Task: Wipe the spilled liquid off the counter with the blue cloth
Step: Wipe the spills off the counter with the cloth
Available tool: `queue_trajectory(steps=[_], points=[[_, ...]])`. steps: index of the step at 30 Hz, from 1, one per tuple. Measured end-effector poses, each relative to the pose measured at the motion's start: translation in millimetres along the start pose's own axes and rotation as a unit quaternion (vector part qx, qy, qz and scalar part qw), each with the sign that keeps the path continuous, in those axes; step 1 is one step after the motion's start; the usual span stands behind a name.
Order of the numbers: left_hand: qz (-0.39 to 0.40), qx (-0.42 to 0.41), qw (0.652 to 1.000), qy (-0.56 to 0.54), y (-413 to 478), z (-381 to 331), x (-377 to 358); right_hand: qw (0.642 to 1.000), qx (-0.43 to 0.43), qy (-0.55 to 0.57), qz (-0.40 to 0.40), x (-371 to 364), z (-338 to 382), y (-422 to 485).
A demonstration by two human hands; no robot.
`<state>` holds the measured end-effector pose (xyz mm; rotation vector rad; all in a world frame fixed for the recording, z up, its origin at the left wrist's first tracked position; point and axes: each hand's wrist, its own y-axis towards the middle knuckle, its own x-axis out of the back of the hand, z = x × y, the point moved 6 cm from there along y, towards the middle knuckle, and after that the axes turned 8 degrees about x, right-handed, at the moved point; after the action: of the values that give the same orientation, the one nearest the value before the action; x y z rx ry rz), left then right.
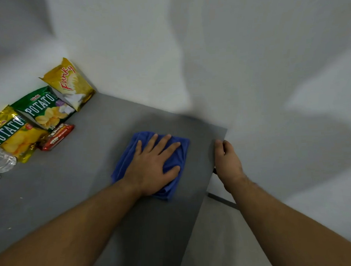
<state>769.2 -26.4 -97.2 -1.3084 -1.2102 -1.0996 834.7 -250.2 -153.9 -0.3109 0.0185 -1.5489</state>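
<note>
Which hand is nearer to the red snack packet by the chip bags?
Left. The left hand lies flat on the blue cloth mid-counter, to the right of the red snack packet. The right hand grips the counter's right edge, farther away.

Left hand (152, 164) lies flat, fingers spread; right hand (228, 162) curls in a loose grip.

Three chip bags (46, 107) lean against the white wall (167, 52), a red snack packet (57, 136) lying before them
</note>
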Motion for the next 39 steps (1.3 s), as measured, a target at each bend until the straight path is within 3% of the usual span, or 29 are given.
queue_trajectory(steps=[6, 11, 15, 19, 23, 28, 31, 34, 36, 39], points=[[0.019, 0.074, 0.997, 0.007, 67.2, -17.7, -0.5, 1.0, 0.012, -0.006, -0.002, 0.8, -8.7, 6.8], [-0.01, -0.004, 1.0, 0.007, 26.6, -45.1, -4.5, 1.0, 0.005, -0.008, 0.0, 1.8, -3.5, 4.9], [-0.016, -0.052, 0.998, -0.01, -26.6, -25.3, -8.4, 1.0, -0.009, -0.022, 0.008, 2.4, -2.3, 4.2], [0.001, 0.001, 1.0, 0.01, -1.8, 4.4, 0.2, 0.999, -0.006, -0.036, 0.021, 2.1, -4.7, 6.5], [0.002, 0.054, 0.998, 0.013, 41.3, -13.7, -0.8, 0.999, 0.0, -0.028, 0.018, 1.4, -7.7, 9.6], [0.001, -0.03, 1.0, -0.002, 27.4, -66.3, -3.9, 1.0, -0.003, -0.019, 0.023, 4.3, -0.1, 6.6], [0.005, -0.052, 0.993, -0.105, 5.2, -69.5, 9.2, 0.996, -0.009, -0.083, 0.042, 8.5, 12.5, 3.2], [-0.12, -0.017, 0.953, -0.278, -43.6, -38.9, 36.4, 0.968, 0.1, -0.231, -0.021, 26.2, 40.0, -4.4], [-0.214, 0.03, 0.933, -0.29, -86.6, -2.4, 43.2, 0.925, 0.246, -0.284, -0.056, 23.6, 67.9, -19.5], [-0.201, 0.159, 0.937, -0.237, -134.0, 59.9, 34.6, 0.867, 0.386, -0.313, 0.035, -23.5, 99.8, -44.7]])
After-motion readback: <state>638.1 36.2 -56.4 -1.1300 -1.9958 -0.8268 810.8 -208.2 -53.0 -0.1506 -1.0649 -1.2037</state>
